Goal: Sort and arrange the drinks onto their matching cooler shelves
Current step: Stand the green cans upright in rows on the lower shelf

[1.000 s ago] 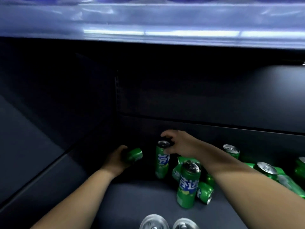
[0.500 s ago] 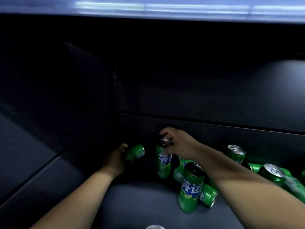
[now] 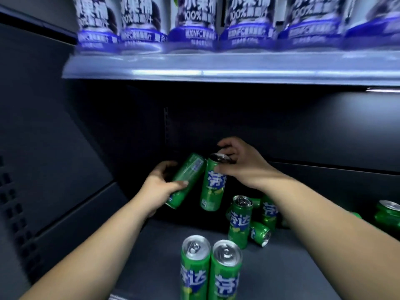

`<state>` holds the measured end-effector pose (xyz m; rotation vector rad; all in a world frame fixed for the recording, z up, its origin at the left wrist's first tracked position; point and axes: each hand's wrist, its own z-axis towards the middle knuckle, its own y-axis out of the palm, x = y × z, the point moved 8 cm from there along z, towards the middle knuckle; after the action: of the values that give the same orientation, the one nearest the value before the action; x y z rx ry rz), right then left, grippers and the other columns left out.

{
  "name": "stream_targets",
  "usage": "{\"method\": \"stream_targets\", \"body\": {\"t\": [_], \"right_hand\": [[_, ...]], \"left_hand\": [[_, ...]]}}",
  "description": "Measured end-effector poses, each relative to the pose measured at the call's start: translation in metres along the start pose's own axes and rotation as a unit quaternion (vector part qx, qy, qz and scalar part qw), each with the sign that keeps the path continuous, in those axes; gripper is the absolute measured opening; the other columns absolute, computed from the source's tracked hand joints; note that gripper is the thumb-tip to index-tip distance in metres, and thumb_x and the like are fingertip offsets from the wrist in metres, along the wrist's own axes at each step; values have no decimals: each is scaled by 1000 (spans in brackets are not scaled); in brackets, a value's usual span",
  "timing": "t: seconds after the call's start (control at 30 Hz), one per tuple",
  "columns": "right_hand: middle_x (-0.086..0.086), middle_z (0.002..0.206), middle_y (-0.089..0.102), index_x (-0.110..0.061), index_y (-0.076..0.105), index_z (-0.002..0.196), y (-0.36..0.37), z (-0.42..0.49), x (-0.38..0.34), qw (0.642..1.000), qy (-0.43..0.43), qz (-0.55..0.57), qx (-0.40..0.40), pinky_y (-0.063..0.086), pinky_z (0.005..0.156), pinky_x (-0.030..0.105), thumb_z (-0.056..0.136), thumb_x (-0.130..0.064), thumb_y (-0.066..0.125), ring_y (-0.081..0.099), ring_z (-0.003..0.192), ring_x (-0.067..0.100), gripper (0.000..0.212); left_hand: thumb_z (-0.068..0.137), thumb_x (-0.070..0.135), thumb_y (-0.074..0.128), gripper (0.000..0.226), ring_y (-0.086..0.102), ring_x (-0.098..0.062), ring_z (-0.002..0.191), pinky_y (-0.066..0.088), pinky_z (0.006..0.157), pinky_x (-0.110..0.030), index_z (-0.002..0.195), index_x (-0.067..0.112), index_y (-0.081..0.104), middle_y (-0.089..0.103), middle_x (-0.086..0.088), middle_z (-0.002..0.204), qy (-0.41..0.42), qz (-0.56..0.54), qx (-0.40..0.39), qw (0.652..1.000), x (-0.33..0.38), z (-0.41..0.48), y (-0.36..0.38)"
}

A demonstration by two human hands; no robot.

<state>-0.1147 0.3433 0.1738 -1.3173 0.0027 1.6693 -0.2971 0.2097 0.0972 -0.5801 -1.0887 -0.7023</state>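
Since a second ago the left hand (image 3: 160, 187) has swung its can from a near-flat lie up to a steep tilt, and the view has lifted to take in the upper shelf (image 3: 216, 66).

Centre of frame: the left hand grips the left can (image 3: 188, 176) round its lower body, thumb across the near side and fingers curled behind. The can's upper end leans right, just beside the right can (image 3: 213, 187); contact cannot be confirmed.

The right hand (image 3: 242, 167) holds the right can by its top, thumb pressed below the rim and fingers curled over the far edge. This can is near upright. Whether its base rests on the lower shelf (image 3: 281, 267) cannot be told; the area beneath is dark.

Lower centre: two front cans (image 3: 195, 263) stand upright side by side, touching. Right of centre: a cluster (image 3: 240, 221) of green cans, one upright in front, one lying on its side just beside it, others behind partly hidden by the right forearm. Right edge: an edge can (image 3: 387, 215), cut off by the frame.

Top of frame: a row of bottles (image 3: 194, 22) with purple-and-white labels stands on the upper shelf, blurred.
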Motion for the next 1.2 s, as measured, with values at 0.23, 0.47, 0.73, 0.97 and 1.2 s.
{"method": "stream_targets", "body": {"t": [0.23,0.47,0.73,0.97,1.2], "right_hand": [[3,109,69,-41,55,105,-39,-78,-48,997,-63,-8,41,58,88,35,63,-31,81,69,93,12,51],[-5,99,71,-39,55,102,-102,-159,-67,989,-80,-39,115,51,94,35,66,-31,80,67,99,16,45],[-5,98,71,-37,56,102,-155,-243,-30,987,4,-57,152,55,92,45,64,-32,82,68,98,21,46],[-2,105,68,-49,53,94,-171,-288,8,984,71,-85,137,56,89,42,60,-35,82,67,97,18,47],[-3,108,65,-49,52,97,-168,-302,43,982,127,-79,117,60,81,43,57,-38,80,67,96,21,50]], "left_hand": [[70,6,82,66,69,-19,84,57,66,-28,127,17,51,67,-14,105,13,-59,-37,997,74,-69,36],[76,19,78,48,66,-15,88,54,70,-27,117,29,56,63,-9,105,61,-30,-72,995,136,-130,99],[76,7,72,49,67,-28,70,58,60,-38,122,6,58,68,-19,90,-209,-186,-198,939,112,-191,189],[45,16,81,73,60,-20,74,48,62,-29,115,18,57,61,-9,96,-123,144,-244,951,94,-202,226],[63,15,83,40,53,-16,63,45,47,-27,93,22,57,62,-5,88,2,261,-184,948,100,-175,244]]}}
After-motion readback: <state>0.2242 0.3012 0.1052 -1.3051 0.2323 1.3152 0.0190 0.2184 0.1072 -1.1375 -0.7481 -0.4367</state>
